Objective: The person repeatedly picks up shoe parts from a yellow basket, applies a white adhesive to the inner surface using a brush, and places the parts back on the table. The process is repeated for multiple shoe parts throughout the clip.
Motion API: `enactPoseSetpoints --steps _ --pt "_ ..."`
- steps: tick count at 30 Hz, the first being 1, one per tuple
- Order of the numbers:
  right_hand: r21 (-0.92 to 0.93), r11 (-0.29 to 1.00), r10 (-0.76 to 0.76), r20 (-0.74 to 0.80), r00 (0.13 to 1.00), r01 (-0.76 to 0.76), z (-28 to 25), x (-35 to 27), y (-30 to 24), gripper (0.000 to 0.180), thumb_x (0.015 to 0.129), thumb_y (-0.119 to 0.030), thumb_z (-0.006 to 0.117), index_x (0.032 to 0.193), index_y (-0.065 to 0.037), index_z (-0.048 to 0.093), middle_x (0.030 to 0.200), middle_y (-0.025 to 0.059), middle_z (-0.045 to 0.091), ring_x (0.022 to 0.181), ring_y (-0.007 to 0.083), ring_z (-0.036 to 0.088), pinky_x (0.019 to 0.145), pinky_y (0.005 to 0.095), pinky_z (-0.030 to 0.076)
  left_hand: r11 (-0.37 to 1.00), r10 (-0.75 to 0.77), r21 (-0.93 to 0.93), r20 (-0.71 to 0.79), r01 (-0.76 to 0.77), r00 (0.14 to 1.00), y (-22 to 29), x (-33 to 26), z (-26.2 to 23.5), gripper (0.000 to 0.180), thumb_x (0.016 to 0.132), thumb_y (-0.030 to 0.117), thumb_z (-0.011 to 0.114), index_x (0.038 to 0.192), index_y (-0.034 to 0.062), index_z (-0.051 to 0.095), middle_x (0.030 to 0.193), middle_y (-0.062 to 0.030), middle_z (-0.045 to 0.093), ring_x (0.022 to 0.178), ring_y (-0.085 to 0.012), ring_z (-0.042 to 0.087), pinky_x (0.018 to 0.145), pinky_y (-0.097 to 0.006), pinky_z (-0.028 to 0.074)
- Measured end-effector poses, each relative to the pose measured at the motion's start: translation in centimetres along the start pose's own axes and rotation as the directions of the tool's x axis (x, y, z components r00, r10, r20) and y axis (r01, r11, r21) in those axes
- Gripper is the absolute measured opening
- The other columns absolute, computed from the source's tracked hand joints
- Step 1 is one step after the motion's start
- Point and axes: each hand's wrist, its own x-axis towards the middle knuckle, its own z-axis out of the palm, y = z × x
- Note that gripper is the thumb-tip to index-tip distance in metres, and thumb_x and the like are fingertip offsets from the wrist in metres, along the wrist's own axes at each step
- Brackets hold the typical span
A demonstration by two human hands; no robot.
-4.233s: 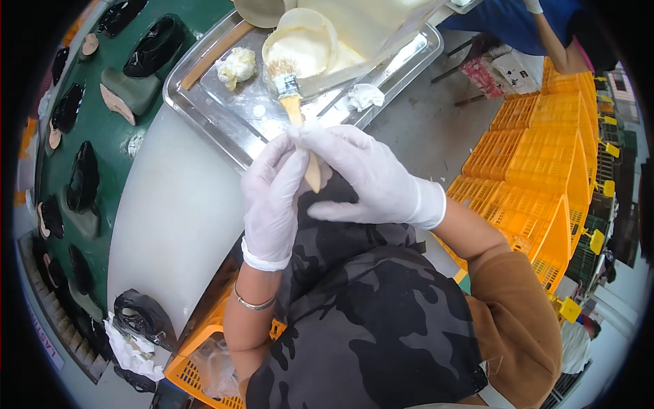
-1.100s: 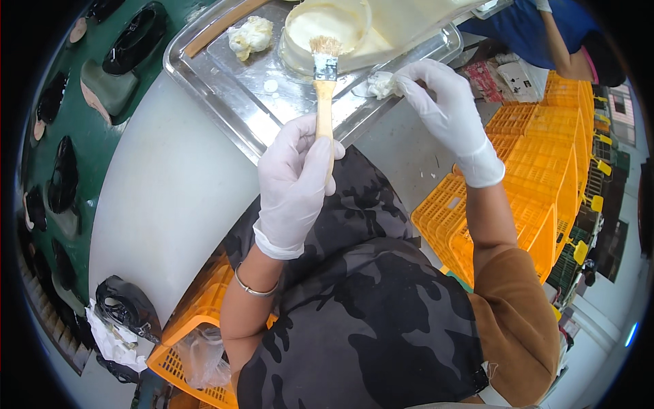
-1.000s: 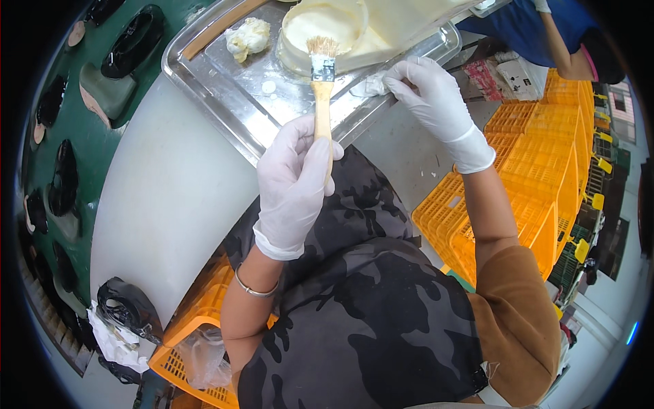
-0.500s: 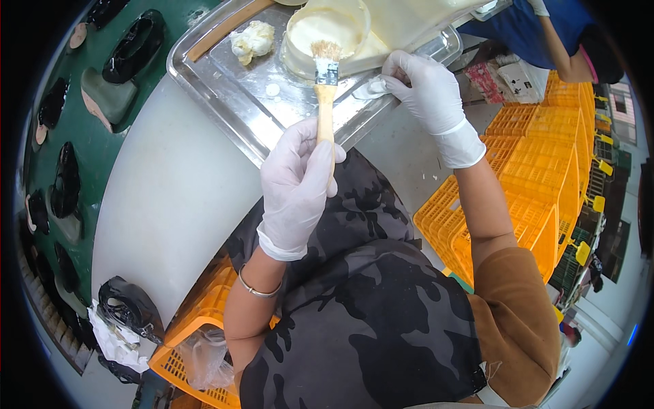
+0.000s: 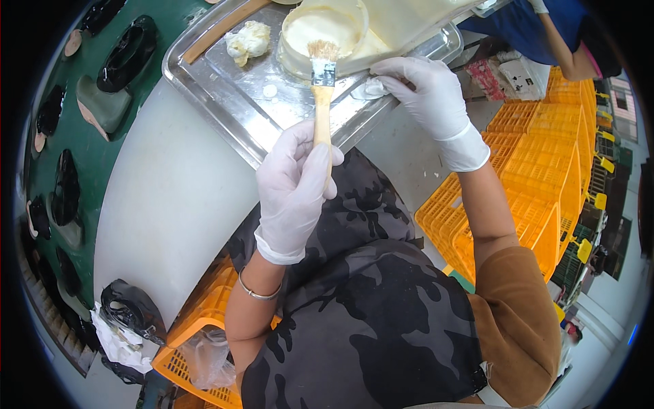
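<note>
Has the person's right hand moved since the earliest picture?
Yes. Judged against the metal tray, the right hand has left the brush handle at the near rim and gone rightward and outward to the right rim.

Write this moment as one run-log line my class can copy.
left hand: holds brush, bristles toward tub | right hand: beside white scrap, contact unclear | metal tray: bears tub, crumpled cream wad

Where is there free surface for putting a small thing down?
The white table has a wide free patch between the green belt, tray and left hand, ending at the black bundle. Smaller: the tray between white spot and left hand. Crowded: around tub, wad, brush and right hand.
</note>
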Motion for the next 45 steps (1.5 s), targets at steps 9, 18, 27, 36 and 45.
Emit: enactPoseSetpoints --steps 9,18,27,36,45 --pt "0.127 0.99 0.04 0.117 0.992 -0.055 -1.5 0.1 0.0 0.019 0.077 -0.026 0.063 0.087 -0.01 0.064 0.07 0.0079 0.061 0.067 0.0252 0.058 0.061 0.0335 0.046 1.0 -0.029 0.0 0.034 0.029 0.999 0.3 0.2 0.1 0.029 0.088 0.008 0.048 0.114 -0.0054 0.046 0.08 -0.0067 0.057 0.052 -0.0038 0.046 0.047 -0.016 0.037" --pt "0.204 0.979 -0.001 0.077 0.997 -0.015 -1.1 -0.3 -0.9 0.012 0.074 -0.019 0.065 0.081 -0.011 0.061 0.069 0.0045 0.059 0.069 0.0244 0.057 0.064 0.0344 0.044 0.994 0.079 0.063 0.116 -0.086 0.99 -0.3 0.2 -0.4 0.033 0.088 0.005 0.044 0.12 -0.0054 0.043 0.086 -0.0095 0.059 0.058 -0.007 0.051 0.052 -0.018 0.042" --pt "-0.071 0.995 -0.076 0.017 0.997 0.077 -1.1 -0.3 0.2 0.011 0.076 -0.021 0.061 0.083 -0.012 0.062 0.073 0.0031 0.059 0.072 0.0231 0.057 0.065 0.0348 0.044 0.988 0.146 0.059 0.005 -0.146 0.989 -0.8 0.1 0.4 0.03 0.089 0.008 0.045 0.117 -0.0042 0.044 0.089 -0.0133 0.06 0.057 -0.0084 0.053 0.047 -0.018 0.041" --pt "-0.028 0.989 -0.145 0.096 0.985 0.149 -1.6 -0.6 0.3 0.012 0.077 -0.023 0.06 0.083 -0.013 0.062 0.076 0.0008 0.061 0.073 0.0226 0.057 0.066 0.034 0.044 0.98 0.193 0.084 -0.169 -0.181 0.966 -0.1 1.3 1.4 0.038 0.083 -0.003 0.051 0.12 -0.0009 0.044 0.096 -0.0027 0.05 0.066 -0.0009 0.044 0.054 -0.013 0.037" --pt "0.525 0.837 0.165 0.033 0.986 -0.158 -0.8 -1.4 -2.3 0.007 0.077 -0.009 0.063 0.084 -0.007 0.061 0.073 0.0012 0.06 0.066 0.0127 0.057 0.064 0.0246 0.045 0.914 0.258 0.361 -0.165 -0.185 0.952 -0.6 1.9 1.5 0.033 0.084 0.003 0.053 0.116 -0.003 0.046 0.091 -0.0025 0.046 0.078 -0.0042 0.042 0.067 -0.017 0.036"
